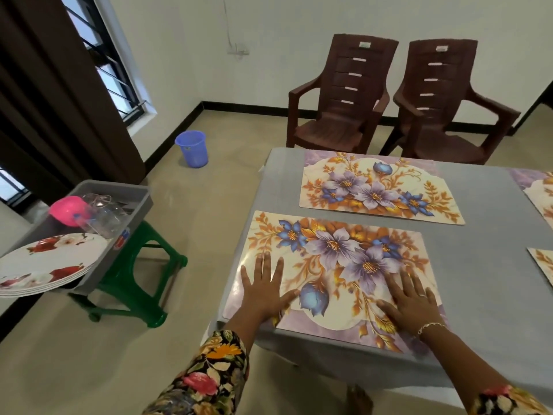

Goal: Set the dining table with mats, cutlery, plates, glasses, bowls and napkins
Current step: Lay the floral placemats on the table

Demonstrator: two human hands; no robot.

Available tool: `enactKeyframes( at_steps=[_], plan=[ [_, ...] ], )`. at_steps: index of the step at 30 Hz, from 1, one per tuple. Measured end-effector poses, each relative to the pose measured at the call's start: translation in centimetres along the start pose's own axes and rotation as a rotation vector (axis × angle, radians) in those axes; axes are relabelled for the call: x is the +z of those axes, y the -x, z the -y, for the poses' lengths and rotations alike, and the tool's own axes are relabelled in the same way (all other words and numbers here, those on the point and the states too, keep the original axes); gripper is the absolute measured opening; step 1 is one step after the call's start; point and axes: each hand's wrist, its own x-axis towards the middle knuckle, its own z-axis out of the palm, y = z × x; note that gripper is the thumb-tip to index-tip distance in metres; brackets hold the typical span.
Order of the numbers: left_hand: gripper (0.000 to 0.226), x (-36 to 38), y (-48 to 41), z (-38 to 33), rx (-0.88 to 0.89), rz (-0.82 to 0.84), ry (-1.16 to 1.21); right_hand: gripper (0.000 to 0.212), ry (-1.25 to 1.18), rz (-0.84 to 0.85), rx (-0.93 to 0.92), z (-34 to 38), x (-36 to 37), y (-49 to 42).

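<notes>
A floral place mat (pixel 335 265) lies at the near corner of the grey-clothed table (pixel 478 235). My left hand (pixel 264 290) presses flat on its left side with fingers spread. My right hand (pixel 411 301) presses flat on its right side. A second floral mat (pixel 377 187) lies farther back. Parts of two more mats (pixel 538 190) (pixel 541 265) show at the right edge. To the left, a grey tray (pixel 119 241) on a green stool (pixel 134 283) holds a stack of floral plates (pixel 51 262), clear glasses (pixel 101 220), a pink bowl (pixel 67 209) and cutlery (pixel 104 200).
Two brown plastic chairs (pixel 338 94) (pixel 443 100) stand against the far wall behind the table. A blue bucket (pixel 192 148) sits on the floor near the window and dark curtain (pixel 59 100). Open floor lies between the stool and the table.
</notes>
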Motion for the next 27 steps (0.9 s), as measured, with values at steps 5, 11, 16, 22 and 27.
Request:
enactKeyframes(
  at_steps=[5, 11, 16, 22, 27],
  plan=[
    [0.080, -0.4, 0.0, -0.2, -0.009, 0.022, -0.015, 0.135, -0.011, -0.006, 0.008, 0.0, 0.0, -0.1],
    [0.082, -0.9, 0.0, -0.5, -0.034, 0.032, -0.026, 0.125, -0.029, -0.035, 0.002, 0.2, -0.2, 0.3],
    [0.077, -1.5, 1.1, -0.7, -0.080, -0.003, 0.015, 0.066, -0.135, -0.243, -0.098, 1.4, -0.8, 0.2],
    [0.067, -1.8, 4.4, 2.3, -0.213, -0.214, 0.074, 0.038, -0.184, -0.400, -0.349, 7.5, -1.4, 0.2],
    [0.063, -1.7, 8.1, 6.9, -0.359, -0.251, 0.160, 0.045, -0.165, -0.397, -0.602, 13.7, -1.8, -0.1]
  ],
)
